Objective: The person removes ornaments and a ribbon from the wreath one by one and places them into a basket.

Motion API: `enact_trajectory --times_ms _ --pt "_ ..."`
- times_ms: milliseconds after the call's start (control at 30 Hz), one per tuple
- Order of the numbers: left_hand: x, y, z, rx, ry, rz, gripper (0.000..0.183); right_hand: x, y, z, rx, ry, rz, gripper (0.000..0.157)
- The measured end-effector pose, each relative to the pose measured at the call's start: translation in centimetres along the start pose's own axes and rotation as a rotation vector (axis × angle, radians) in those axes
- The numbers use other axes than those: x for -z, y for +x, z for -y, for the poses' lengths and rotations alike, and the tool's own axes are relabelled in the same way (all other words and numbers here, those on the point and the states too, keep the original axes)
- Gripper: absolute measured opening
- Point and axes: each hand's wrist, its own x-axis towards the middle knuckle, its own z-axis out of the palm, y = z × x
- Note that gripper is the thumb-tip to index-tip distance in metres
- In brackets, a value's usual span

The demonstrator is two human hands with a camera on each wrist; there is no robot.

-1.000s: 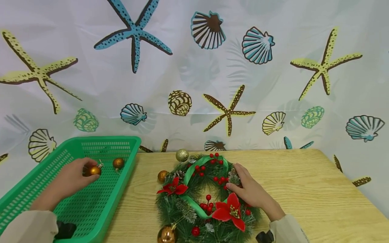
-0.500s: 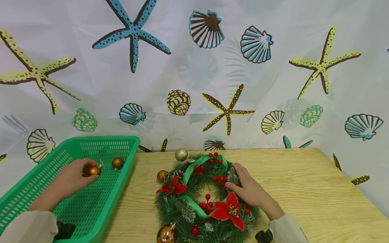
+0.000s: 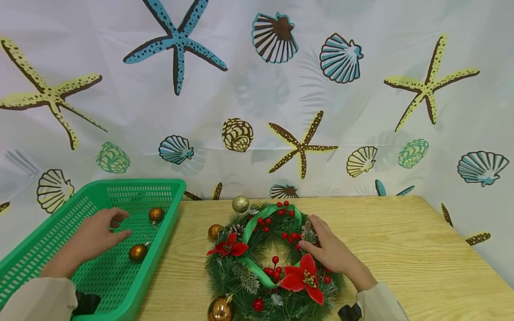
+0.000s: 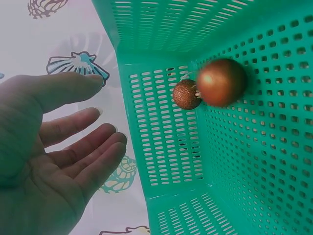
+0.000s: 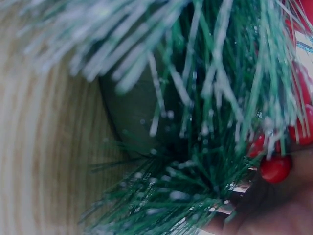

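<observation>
While the left hand (image 3: 96, 232) hangs over the green basket (image 3: 158, 249), fingers parted and empty, a smooth copper ball (image 3: 138, 253) lies inside, just to their right. The right hand (image 3: 331, 250) rests loosely on the wreath (image 3: 225, 273).

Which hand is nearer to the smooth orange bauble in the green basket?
Left. The left hand is over the green basket, near the smooth orange bauble but not touching it; the right hand rests on the wreath, outside the basket.
</observation>
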Motion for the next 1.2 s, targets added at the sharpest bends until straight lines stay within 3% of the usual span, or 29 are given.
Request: enact_trajectory --times_ms 467,1000,1200 --pt "1.0 -0.3 -1.0 -0.046 -0.003 -0.035 0.041 0.0 0.0 0.1 -0.011 0.007 0.002 0.077" --pt "2.2 -0.8 -5.6 -0.127 0.015 -0.075 0.041 0.0 -0.2 0.3 -0.01 0.01 0.004 0.077" --pt "1.9 -1.1 -7.5 -0.151 -0.01 -0.082 0.041 0.1 -0.1 0.3 -0.015 0.012 0.007 0.077"
